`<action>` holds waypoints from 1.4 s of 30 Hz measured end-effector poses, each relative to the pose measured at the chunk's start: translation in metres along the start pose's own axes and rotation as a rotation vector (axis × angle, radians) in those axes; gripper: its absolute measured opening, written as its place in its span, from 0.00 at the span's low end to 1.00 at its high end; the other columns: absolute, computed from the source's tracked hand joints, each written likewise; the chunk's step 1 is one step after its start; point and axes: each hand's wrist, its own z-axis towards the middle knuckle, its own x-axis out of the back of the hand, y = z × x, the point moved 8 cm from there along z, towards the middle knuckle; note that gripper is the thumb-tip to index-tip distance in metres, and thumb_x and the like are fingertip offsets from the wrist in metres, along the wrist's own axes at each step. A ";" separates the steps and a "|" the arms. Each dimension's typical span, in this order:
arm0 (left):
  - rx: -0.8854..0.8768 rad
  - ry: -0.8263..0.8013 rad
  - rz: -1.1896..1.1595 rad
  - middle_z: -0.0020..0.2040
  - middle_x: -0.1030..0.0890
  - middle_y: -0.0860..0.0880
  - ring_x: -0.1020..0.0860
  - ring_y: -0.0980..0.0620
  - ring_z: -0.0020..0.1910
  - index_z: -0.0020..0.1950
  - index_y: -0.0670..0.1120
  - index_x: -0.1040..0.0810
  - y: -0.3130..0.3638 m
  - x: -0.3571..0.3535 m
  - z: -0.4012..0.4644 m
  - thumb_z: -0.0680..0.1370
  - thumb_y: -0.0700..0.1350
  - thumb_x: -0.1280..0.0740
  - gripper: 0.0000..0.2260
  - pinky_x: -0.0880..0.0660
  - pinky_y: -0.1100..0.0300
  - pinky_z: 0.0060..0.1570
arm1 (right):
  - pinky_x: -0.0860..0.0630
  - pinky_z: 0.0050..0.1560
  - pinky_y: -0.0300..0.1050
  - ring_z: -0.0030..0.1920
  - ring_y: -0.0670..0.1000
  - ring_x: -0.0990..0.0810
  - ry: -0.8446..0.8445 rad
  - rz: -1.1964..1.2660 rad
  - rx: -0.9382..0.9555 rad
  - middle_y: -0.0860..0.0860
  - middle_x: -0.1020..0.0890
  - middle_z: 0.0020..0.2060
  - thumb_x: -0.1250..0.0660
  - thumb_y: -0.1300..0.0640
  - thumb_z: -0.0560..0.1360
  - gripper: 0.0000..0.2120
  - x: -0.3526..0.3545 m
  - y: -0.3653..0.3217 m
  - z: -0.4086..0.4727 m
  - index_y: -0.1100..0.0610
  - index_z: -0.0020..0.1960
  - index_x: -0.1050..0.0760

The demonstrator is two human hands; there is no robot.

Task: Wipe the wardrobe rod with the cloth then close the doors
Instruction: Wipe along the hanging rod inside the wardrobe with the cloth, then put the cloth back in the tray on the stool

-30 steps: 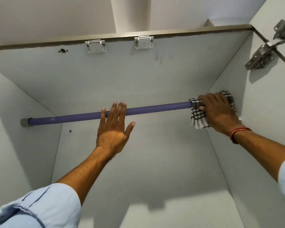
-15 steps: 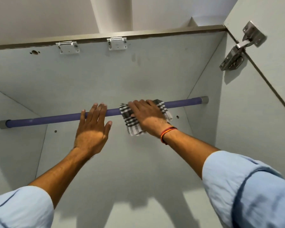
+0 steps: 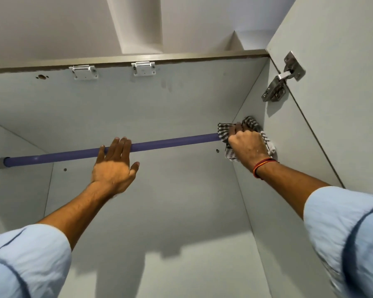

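A purple wardrobe rod (image 3: 170, 143) runs across the inside of a pale grey wardrobe, from a socket on the left wall to the right wall. My right hand (image 3: 246, 145) grips a black-and-white checked cloth (image 3: 249, 123) wrapped around the rod's right end, hard against the right wall. My left hand (image 3: 114, 164) rests on the rod near its middle, fingers hooked over the top and thumb spread out. The rod's right end is hidden under the cloth and hand.
The right door (image 3: 342, 82) stands open, hung on a metal hinge (image 3: 282, 80). Two white catches (image 3: 143, 68) sit under the wardrobe's top front edge (image 3: 181, 58). The back panel (image 3: 159, 201) has small holes beneath the rod.
My right hand slid the cloth from the rod's right end to near the middle, then back to the right end. My left hand kept its place on the rod.
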 end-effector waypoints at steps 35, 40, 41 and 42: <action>-0.257 -1.713 -1.784 0.54 0.19 0.44 0.21 0.47 0.53 0.57 0.44 0.27 0.379 0.174 -0.892 0.79 0.38 0.38 0.07 0.26 0.52 0.59 | 0.19 0.49 0.40 0.45 0.47 0.20 -0.481 0.912 -1.891 0.57 0.20 0.58 0.36 0.78 0.71 0.28 0.319 0.064 -0.986 0.58 0.67 0.24; -0.411 -1.970 -1.596 0.47 0.22 0.48 0.21 0.63 0.39 0.71 0.50 0.38 0.413 0.245 -1.014 0.74 0.27 0.37 0.31 0.25 0.70 0.39 | 0.25 0.68 0.53 0.66 0.54 0.25 -0.618 0.648 -1.928 0.58 0.26 0.70 0.38 0.78 0.73 0.29 0.376 0.131 -1.094 0.61 0.71 0.29; -0.417 -2.002 -1.532 0.46 0.23 0.48 0.22 0.64 0.37 0.70 0.51 0.36 0.429 0.253 -1.038 0.73 0.25 0.38 0.31 0.27 0.73 0.35 | 0.27 0.70 0.57 0.69 0.57 0.27 -0.660 0.632 -1.950 0.58 0.28 0.71 0.38 0.78 0.74 0.30 0.376 0.144 -1.122 0.59 0.72 0.30; -0.426 -2.015 -1.488 0.50 0.23 0.47 0.22 0.62 0.41 0.67 0.50 0.33 0.444 0.258 -1.057 0.72 0.25 0.39 0.29 0.27 0.74 0.37 | 0.28 0.70 0.60 0.70 0.58 0.27 -0.710 0.630 -1.970 0.58 0.29 0.72 0.39 0.78 0.74 0.31 0.373 0.153 -1.145 0.58 0.74 0.32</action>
